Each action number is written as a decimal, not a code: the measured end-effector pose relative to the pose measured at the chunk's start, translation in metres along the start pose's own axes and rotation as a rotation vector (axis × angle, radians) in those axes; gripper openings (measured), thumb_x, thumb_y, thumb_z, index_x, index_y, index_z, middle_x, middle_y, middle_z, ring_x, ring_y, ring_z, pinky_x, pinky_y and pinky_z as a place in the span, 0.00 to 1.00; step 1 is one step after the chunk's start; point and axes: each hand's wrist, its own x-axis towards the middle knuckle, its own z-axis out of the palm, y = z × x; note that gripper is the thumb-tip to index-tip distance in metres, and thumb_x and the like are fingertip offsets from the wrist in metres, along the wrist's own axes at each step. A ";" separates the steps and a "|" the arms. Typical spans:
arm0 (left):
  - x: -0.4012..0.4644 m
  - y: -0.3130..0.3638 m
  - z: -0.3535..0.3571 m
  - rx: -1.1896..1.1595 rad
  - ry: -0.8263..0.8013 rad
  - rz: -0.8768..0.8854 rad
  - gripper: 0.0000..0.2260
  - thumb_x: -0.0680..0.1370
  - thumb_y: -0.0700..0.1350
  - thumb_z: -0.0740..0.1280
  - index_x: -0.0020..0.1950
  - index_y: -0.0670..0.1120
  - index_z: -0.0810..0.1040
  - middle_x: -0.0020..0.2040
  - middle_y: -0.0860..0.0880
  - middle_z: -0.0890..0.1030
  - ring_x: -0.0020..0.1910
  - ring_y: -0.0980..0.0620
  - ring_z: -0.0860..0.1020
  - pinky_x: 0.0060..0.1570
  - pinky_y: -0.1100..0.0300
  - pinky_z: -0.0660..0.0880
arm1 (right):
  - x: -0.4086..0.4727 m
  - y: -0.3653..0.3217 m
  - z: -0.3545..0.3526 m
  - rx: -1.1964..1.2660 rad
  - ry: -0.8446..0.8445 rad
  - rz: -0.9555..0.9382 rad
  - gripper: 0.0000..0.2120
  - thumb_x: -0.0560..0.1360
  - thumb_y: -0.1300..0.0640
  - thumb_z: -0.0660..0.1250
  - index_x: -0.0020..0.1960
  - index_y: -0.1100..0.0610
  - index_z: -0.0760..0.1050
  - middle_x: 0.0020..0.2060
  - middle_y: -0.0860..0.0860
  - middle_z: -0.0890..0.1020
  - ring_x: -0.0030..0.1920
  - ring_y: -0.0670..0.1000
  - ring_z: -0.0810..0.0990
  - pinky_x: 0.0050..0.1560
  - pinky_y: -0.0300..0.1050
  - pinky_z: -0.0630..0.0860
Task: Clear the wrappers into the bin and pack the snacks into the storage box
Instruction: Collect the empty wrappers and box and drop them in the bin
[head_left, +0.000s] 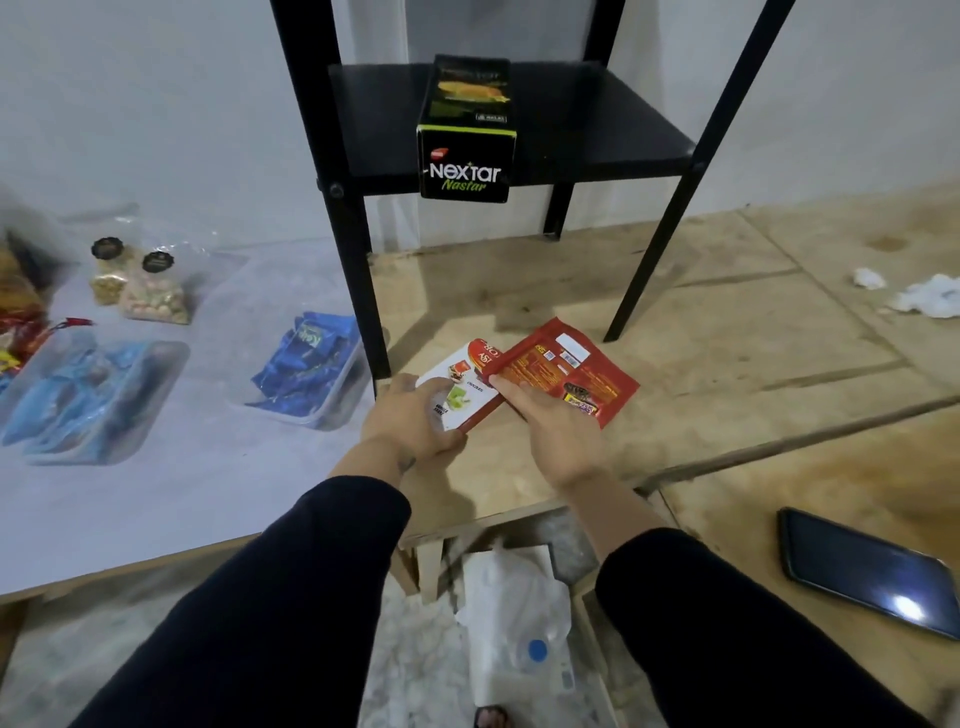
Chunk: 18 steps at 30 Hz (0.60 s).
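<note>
My left hand (415, 421) grips the near end of a flat white and red snack box (462, 379) lying on the wooden table. Overlapping the box's right edge is a red wrapper (571, 379); my right hand (550, 431) rests on it with the index finger stretched along its left edge. To the left a clear storage box (332, 405) holds blue packets (306, 369). A second clear container (130, 415) with pale blue packets sits further left. Below the table edge stands a white bag (511, 597) with a plastic bottle in it.
A black shelf (571, 119) stands behind, with a black Nextar box (465, 135) on it. Two small bags of nuts (140, 286) lie at the far left. Crumpled white paper (924, 296) lies at the right edge. A phone (867, 571) rests near right.
</note>
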 end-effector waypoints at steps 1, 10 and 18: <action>-0.005 -0.001 -0.001 -0.011 -0.001 -0.010 0.33 0.68 0.60 0.71 0.72 0.59 0.64 0.70 0.45 0.65 0.69 0.45 0.66 0.67 0.51 0.67 | -0.003 -0.001 -0.006 0.016 0.047 -0.018 0.30 0.77 0.68 0.56 0.73 0.43 0.62 0.66 0.52 0.75 0.57 0.57 0.79 0.48 0.51 0.78; -0.094 -0.010 -0.032 -0.181 0.103 -0.033 0.32 0.72 0.58 0.69 0.73 0.57 0.63 0.67 0.45 0.69 0.62 0.46 0.71 0.60 0.53 0.72 | -0.043 -0.053 -0.078 0.274 0.289 0.211 0.21 0.76 0.66 0.61 0.65 0.50 0.76 0.64 0.48 0.77 0.62 0.52 0.76 0.62 0.47 0.73; -0.180 -0.048 -0.076 -0.267 0.257 -0.088 0.33 0.71 0.60 0.69 0.73 0.54 0.64 0.65 0.45 0.71 0.62 0.46 0.72 0.55 0.57 0.71 | -0.083 -0.125 -0.105 0.157 0.184 0.028 0.31 0.72 0.69 0.65 0.71 0.51 0.64 0.66 0.48 0.69 0.55 0.56 0.78 0.51 0.52 0.78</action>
